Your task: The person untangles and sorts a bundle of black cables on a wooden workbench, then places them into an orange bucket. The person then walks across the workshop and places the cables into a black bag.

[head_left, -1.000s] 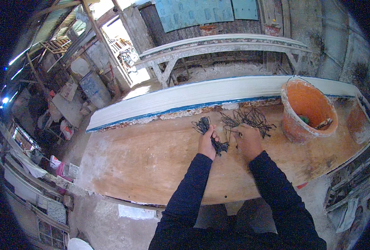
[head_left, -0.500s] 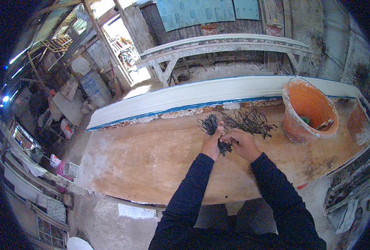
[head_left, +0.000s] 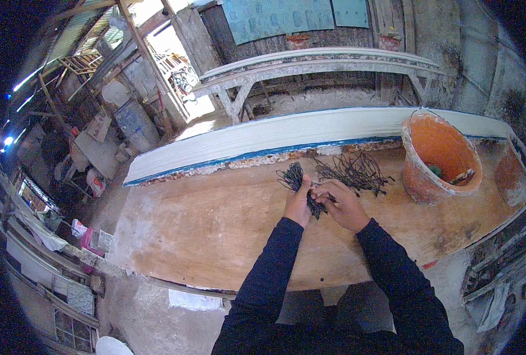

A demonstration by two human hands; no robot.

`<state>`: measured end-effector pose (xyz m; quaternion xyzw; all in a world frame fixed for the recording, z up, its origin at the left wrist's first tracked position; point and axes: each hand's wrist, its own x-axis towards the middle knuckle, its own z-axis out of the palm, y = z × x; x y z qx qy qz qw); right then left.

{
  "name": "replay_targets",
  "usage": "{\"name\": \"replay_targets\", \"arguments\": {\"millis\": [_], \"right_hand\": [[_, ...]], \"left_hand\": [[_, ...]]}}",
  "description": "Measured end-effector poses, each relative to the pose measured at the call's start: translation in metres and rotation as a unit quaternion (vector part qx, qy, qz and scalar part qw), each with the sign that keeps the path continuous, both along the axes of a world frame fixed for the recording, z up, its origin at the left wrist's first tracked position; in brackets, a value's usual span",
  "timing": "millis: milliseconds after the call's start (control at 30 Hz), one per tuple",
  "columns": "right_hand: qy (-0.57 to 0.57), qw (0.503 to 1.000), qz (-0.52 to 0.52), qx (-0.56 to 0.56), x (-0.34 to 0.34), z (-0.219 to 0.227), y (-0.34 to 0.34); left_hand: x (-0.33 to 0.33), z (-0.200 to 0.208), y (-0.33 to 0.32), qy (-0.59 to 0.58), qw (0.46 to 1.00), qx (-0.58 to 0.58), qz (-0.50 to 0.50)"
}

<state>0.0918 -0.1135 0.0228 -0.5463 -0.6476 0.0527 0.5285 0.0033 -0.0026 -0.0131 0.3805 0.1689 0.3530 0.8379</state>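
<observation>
Both of your hands meet over the middle of the wooden table (head_left: pixel 203 236), close to its far edge. Your left hand (head_left: pixel 298 204) is closed around a bundle of dark wire pieces (head_left: pixel 292 176); the strands fan out above your fist toward the far side, and a shorter dark tuft shows below it, between your two hands. Your right hand (head_left: pixel 344 206) sits just beside the left, touching it or nearly so, with its fingers curled in against the lower end of the same bundle. Whether those fingers actually pinch the wires or only rest on them, I cannot tell, since the fingertips are hidden.

Just beyond your right hand, a loose pile of the same dark wires (head_left: pixel 353 171) lies spread on the tabletop, apart from the bundle you hold. To the right of that pile stands an orange bucket (head_left: pixel 420 177), crusted on the outside, with a few small things lying at the bottom of it. Along the far edge of the table runs a long white moulded strip (head_left: pixel 286 133) with a blue line under it. Behind it stands a pale, worn bench (head_left: pixel 310 65). Your dark sleeves come in from the lower edge of the picture.
</observation>
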Motion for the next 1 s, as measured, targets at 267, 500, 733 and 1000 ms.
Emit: {"name": "replay_targets", "arguments": {"millis": [267,500,733,1000], "right_hand": [[0.016,0.997,-0.051,-0.05,-0.003,0.005,-0.005],[0.073,0.988,-0.135,-0.031,-0.003,0.009,-0.006],[-0.047,0.956,-0.278,-0.079,0.032,-0.015,-0.001],[-0.194,0.904,-0.277,-0.261,0.028,-0.023,-0.004]], "left_hand": [[0.001,-0.005,0.001,-0.014,0.999,-0.05,-0.003],[0.0,-0.006,0.006,-0.032,0.996,-0.063,0.046],[-0.001,-0.007,0.012,-0.059,0.993,-0.09,0.045],[-0.003,0.0,0.008,-0.05,0.994,-0.086,0.042]]}}
